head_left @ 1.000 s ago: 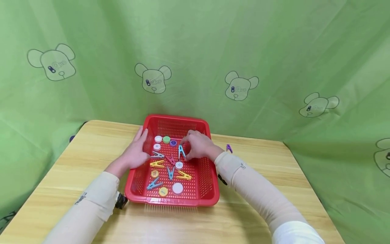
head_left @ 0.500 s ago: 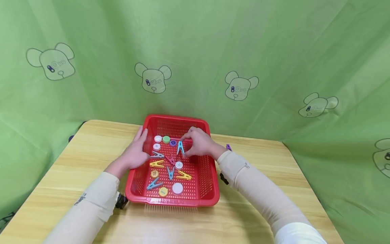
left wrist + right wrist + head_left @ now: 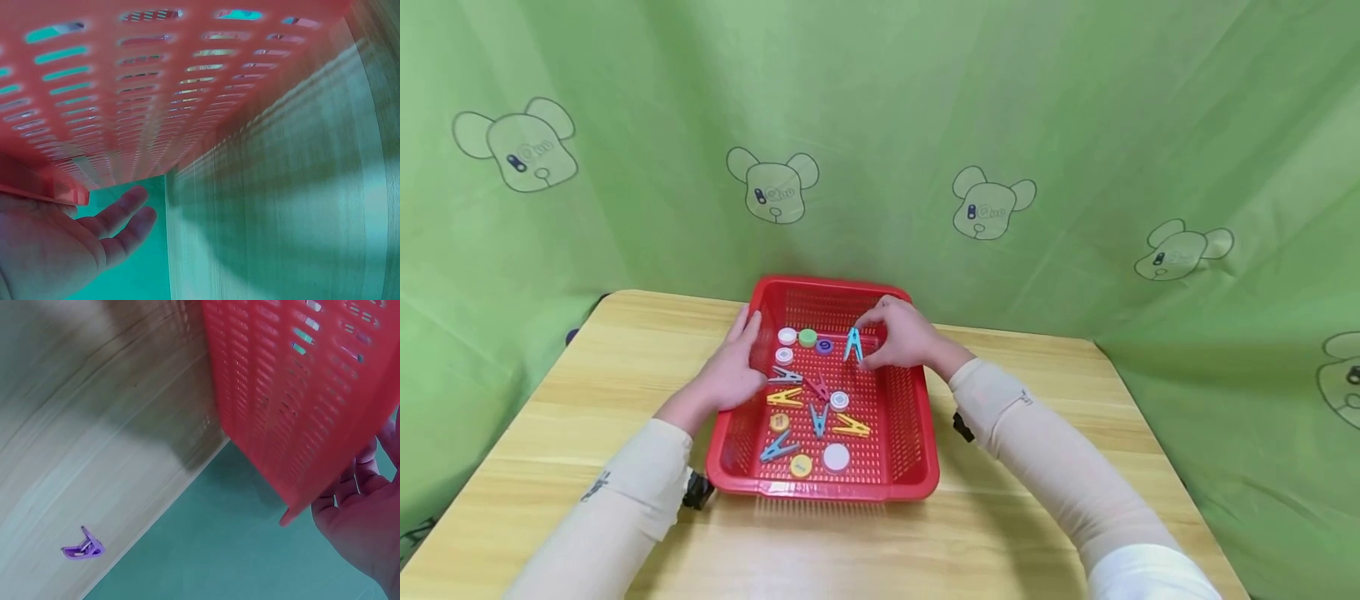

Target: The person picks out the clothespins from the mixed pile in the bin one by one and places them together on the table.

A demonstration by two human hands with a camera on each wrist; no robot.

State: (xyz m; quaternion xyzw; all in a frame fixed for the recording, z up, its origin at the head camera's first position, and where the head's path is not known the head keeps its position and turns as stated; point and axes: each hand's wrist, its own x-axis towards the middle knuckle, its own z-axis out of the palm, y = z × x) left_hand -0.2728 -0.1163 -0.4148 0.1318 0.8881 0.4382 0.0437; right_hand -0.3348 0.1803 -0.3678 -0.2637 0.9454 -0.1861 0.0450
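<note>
My left hand (image 3: 730, 371) rests on the left rim of a red plastic basket (image 3: 820, 490), its fingers extended. In the left wrist view two fingers (image 3: 128, 228) reach loosely past the basket's outer wall. Inside the basket's far right part, my right hand (image 3: 904, 335) pinches a light-blue clothespin (image 3: 853, 344) by thumb and forefinger. The clothespin is upright, legs down; whether it touches the basket floor I cannot tell. Several other clothespins, such as a yellow clothespin (image 3: 853, 426) and a pink clothespin (image 3: 817, 387), lie among bottle caps, including a large white cap (image 3: 836, 457).
The basket stands on a wooden table (image 3: 1015, 517). A purple clothespin (image 3: 84, 545) lies on the table beyond the basket's right side, hidden by my arm in the head view. Green cloth (image 3: 880, 100) hangs behind and beside the table.
My right hand has moved the light-blue clothespin away from me and slightly right within the basket. The left hand stays on the rim. The head view has shifted slightly.
</note>
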